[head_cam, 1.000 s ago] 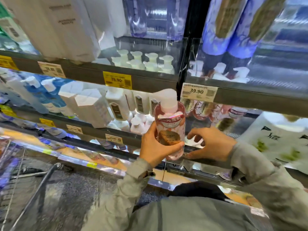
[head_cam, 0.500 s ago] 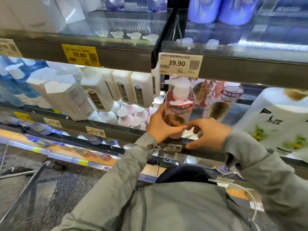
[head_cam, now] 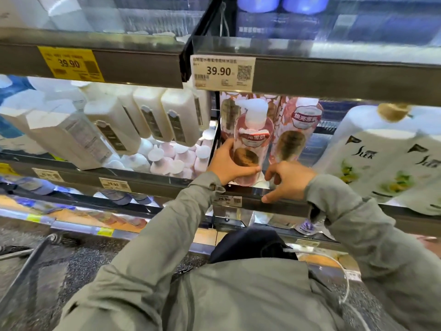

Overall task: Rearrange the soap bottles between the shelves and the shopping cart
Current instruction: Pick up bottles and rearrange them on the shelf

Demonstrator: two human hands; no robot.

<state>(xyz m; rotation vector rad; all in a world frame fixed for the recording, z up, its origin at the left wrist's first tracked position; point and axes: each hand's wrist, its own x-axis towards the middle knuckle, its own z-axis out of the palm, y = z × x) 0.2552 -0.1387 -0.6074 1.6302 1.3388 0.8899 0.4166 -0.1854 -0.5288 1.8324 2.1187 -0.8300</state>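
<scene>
Pink soap bottle (head_cam: 252, 149) is upright at the front of the mid shelf, right of the dark divider, so this one looks nearly placed. I can't tell if its base is down yet. Nearest to the camera are grey-green matte fabric sleeves. The shopping cart (head_cam: 31, 259) shows only as thin metal bars at lower left, contents not in view, so how many bottles are left is unknown.

Left hand (head_cam: 228, 167) grips the bottle's lower body, fingers & thumb curled round it below the label. Right hand (head_cam: 290, 180) sits just beside the base, fingers loosely curled w/ thumb tip on the shelf lip (head_cam: 284, 203), a smooth dark metal rail. Can't tell if it touches the bottle.

The bottle is clear plastic, round-bodied, w/ pink liquid, a glossy label and a white pump top. Behind it stand similar pink bottles (head_cam: 297, 130), taller looking. To the left are white bottles (head_cam: 152, 115), opaque and square-shouldered. To the right are soft white-green pouches (head_cam: 381, 163). Above is a white price tag (head_cam: 223, 71) on the upper rail.

Judgement: what's left is to let go, then go back to the cart.
</scene>
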